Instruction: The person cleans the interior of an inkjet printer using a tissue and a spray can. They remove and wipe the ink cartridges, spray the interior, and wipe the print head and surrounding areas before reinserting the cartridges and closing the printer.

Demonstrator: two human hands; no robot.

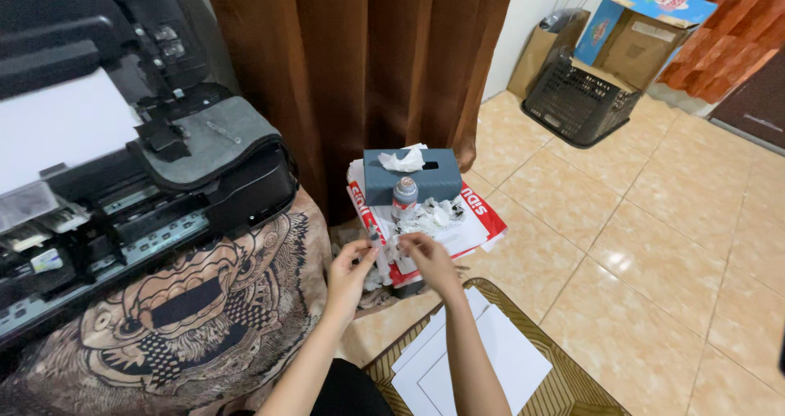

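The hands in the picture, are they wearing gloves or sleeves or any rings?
No gloves. The left hand and the right hand are both bare, and so are both forearms as far as the picture shows, with no sleeves in view. No rings, watch or bracelets show on the fingers or wrists.

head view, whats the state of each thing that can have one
printer: top cover open, white paper loaded
tissue box: a tissue sticks out of the slot
small bottle: upright, capped
left hand: fingers pinch a small thin object
right hand: fingers at that object's top
cardboard box: tilted in black basket
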